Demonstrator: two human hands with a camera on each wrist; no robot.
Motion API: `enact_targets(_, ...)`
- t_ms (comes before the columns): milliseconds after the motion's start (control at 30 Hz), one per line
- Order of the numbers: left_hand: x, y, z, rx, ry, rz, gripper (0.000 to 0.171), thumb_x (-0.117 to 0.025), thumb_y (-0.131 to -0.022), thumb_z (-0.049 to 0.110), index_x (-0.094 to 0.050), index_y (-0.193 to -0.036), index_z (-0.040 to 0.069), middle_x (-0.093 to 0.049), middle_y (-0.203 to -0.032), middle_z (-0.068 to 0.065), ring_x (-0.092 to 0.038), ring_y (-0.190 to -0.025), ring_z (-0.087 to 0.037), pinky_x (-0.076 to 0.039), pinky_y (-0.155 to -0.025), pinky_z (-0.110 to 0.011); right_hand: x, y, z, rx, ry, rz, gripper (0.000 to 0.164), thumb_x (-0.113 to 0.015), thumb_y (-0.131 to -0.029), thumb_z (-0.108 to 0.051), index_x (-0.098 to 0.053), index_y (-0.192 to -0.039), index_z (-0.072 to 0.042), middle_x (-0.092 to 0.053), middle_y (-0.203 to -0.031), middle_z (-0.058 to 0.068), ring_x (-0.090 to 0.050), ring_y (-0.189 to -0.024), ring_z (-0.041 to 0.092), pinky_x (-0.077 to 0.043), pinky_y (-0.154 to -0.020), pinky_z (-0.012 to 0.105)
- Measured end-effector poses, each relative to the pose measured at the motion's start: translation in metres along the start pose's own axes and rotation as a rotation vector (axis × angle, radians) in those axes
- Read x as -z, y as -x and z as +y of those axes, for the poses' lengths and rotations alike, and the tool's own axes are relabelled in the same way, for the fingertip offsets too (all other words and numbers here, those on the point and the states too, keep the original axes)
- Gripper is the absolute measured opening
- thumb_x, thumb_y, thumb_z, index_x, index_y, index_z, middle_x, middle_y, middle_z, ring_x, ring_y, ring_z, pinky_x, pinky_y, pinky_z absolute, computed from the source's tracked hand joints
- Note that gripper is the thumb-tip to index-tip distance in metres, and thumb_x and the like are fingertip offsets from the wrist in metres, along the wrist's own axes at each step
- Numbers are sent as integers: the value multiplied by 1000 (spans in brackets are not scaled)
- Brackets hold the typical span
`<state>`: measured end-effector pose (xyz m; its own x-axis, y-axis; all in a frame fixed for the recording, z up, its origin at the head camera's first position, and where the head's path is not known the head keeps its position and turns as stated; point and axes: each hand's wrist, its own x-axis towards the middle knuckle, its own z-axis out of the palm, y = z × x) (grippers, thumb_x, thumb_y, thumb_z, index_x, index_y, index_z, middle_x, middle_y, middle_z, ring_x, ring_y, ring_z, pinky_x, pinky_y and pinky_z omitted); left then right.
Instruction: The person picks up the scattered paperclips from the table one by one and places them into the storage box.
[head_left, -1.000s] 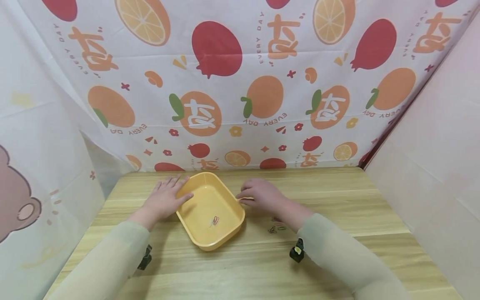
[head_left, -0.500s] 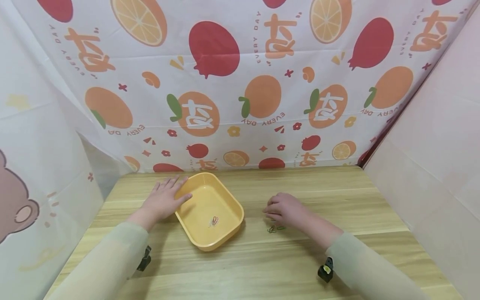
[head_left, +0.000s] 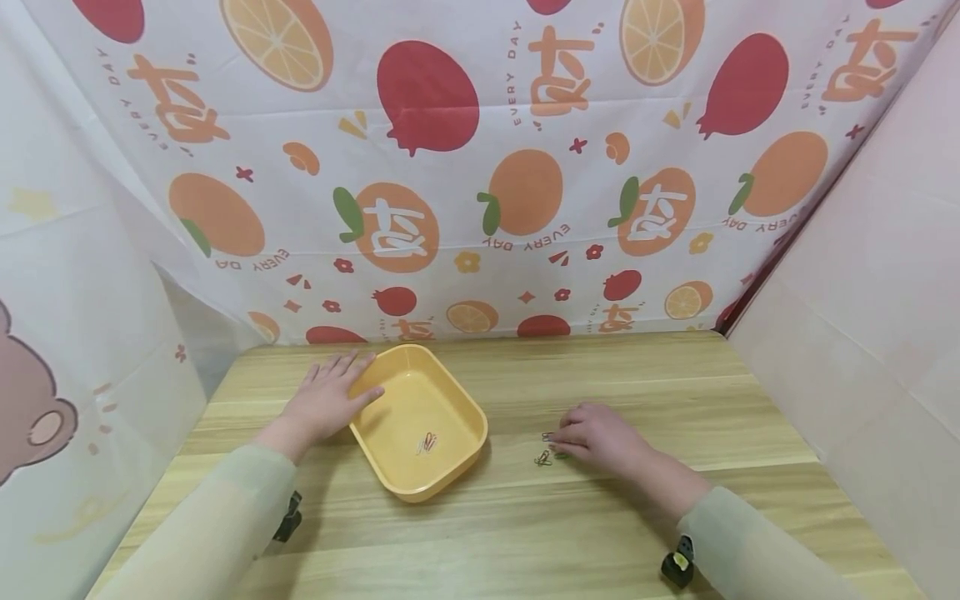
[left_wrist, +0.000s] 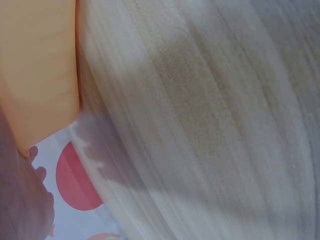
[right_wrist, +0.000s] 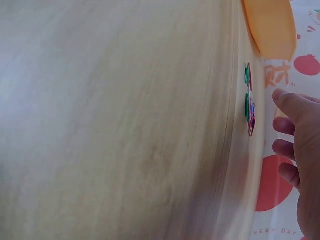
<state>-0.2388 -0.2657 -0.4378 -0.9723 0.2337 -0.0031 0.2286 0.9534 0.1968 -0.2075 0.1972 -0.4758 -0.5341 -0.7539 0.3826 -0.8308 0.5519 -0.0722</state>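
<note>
The yellow tray (head_left: 442, 404) stands on the table, a few paper clips (head_left: 427, 442) lying on its floor. On its left rim rests my left hand (head_left: 322, 408), with the fingers spread and straight and the thumb reaching over the inside. To the right of the tray, my right hand (head_left: 596, 437) is just over a small group of loose paper clips (head_left: 543, 457), its fingertips close to them. In the right wrist view, green and pink paper clips (right_wrist: 248, 107) lie near the loosely bent fingers; nothing shows in that hand's grasp.
The wood-grain table (head_left: 480, 550) runs up to a fruit-print cloth (head_left: 465, 167) at the back. Pale cloth walls (head_left: 862, 275) close in the left and right sides. A black wrist device (head_left: 678, 564) hangs beneath the right sleeve.
My right hand has left the tray's right rim and moved right and down to the loose paper clips. My left hand and the tray stay in place.
</note>
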Motion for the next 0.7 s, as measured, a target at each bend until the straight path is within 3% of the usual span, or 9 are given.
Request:
enact_targets(433,-5,-3,-4,-3,11,16,76,-41,-100,61,-25,-158,15,-17,-162,-23,-13,-146,-49,-4,-116,-66,-7,-4,-4,116,45,-56,14,-78,-87,-24,-79,-100,-24,-71,-102,-5,-64,-94,14,-55,-82,34)
enact_targets(700,-5,-2,-5,-3,8,15,76,-41,-100,60,-24,-159,16,-16,-162,-23,-13,-146,-49,-5,-116,-67,-7,-8,-7,69,44,-168,16,-75,-90,-25,-79,-105,-24,-69,-107,-4,-61,-99,14,-53,-89,36)
